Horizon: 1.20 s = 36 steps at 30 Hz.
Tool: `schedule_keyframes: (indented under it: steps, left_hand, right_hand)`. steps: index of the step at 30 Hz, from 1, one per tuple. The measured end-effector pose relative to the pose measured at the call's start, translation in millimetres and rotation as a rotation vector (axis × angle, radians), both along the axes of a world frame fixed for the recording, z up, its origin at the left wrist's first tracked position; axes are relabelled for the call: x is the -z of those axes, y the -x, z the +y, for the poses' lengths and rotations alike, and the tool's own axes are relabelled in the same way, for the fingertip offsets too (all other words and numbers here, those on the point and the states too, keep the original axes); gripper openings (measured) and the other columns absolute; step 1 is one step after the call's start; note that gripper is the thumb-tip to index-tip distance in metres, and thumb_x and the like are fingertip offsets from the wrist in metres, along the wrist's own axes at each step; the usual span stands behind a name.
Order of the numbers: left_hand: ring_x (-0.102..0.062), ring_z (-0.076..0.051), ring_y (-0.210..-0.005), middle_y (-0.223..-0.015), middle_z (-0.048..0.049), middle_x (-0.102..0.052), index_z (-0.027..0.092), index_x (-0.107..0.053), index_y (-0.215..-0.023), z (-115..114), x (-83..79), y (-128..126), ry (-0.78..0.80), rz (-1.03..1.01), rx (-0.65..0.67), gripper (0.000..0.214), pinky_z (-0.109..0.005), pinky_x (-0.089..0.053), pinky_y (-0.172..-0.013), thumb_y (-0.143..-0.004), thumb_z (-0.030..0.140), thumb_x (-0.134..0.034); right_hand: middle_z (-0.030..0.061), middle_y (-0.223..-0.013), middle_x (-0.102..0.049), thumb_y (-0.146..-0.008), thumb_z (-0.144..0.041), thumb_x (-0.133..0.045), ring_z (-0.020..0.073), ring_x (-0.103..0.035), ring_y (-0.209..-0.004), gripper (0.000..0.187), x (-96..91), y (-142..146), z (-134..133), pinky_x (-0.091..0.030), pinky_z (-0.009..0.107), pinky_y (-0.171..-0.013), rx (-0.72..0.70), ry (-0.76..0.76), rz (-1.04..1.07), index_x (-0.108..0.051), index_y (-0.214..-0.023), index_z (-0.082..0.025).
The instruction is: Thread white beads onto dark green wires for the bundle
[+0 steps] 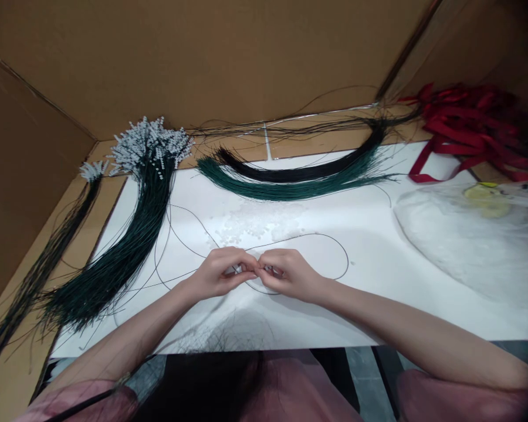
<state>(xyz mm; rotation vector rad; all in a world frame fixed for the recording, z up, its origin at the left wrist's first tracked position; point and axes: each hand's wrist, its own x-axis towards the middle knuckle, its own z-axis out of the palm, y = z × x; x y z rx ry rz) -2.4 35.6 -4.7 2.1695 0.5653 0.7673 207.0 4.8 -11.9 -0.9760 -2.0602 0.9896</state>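
Observation:
My left hand point(223, 271) and my right hand point(291, 274) meet above the white board, with their fingertips touching. Both are closed in a pinch. A thin dark cord point(345, 249) runs into the fingertips and forms a long loop to the right of my right hand. Whatever small part sits between the fingertips is hidden. Small white beads point(259, 223) lie scattered on the board just beyond my hands. More thin strands point(169, 225) curve across the board left of my left hand.
A thick bundle of green strands point(134, 240) with white beaded tips lies left, beside a thinner bundle point(66, 231). Green strands point(286, 190) and black strands point(290, 174) lie behind. Red ribbon point(462, 126) and a clear plastic bag point(457, 240) are right. Cardboard walls point(229, 58) enclose the board point(374, 310).

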Motion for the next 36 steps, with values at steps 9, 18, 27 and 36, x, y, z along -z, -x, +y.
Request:
schedule_keyframes:
  steps: [9,18,27,36]
  left_hand:
    - [-0.064,-0.01,-0.071,-0.08,-0.0026,-0.07,0.015,-0.066,-0.096,0.5,-0.4,1.0,-0.012,0.006,-0.005,0.016,-0.021,-0.051,-0.068,-0.082,0.011,-0.071]
    - [-0.065,-0.011,-0.071,-0.08,-0.0027,-0.07,0.015,-0.067,-0.097,0.3,0.4,0.0,-0.006,0.003,-0.009,0.015,-0.021,-0.051,-0.068,-0.082,0.012,-0.07]
    - [-0.066,-0.012,-0.071,-0.08,-0.0035,-0.071,0.015,-0.066,-0.097,0.0,-1.0,-0.1,-0.027,0.008,-0.008,0.013,-0.022,-0.052,-0.068,-0.084,0.014,-0.069]
    - [-0.065,-0.011,-0.072,-0.08,-0.0033,-0.07,0.015,-0.066,-0.097,0.5,-0.1,0.1,-0.02,0.007,-0.006,0.015,-0.021,-0.051,-0.068,-0.083,0.012,-0.07]
  right_hand:
    - [-0.0059,-0.057,-0.042,-0.083,-0.012,-0.056,0.0055,-0.04,-0.053,0.024,0.4,-0.3,-0.3,-0.026,0.018,-0.053,0.006,-0.008,0.0,-0.042,-0.064,-0.017]
    - [-0.0056,-0.057,-0.043,-0.083,-0.013,-0.055,0.0065,-0.041,-0.054,0.022,-0.4,-1.2,-0.3,-0.027,0.019,-0.054,0.005,-0.011,0.002,-0.044,-0.064,-0.017]
    - [-0.0052,-0.057,-0.044,-0.084,-0.014,-0.054,0.0068,-0.041,-0.054,0.021,-0.6,0.0,-0.1,-0.028,0.019,-0.054,0.0,-0.004,-0.009,-0.045,-0.064,-0.017]
    - [-0.0052,-0.057,-0.043,-0.084,-0.014,-0.054,0.007,-0.041,-0.054,0.022,-0.9,-0.9,0.1,-0.027,0.019,-0.054,-0.002,-0.002,-0.017,-0.045,-0.064,-0.017]
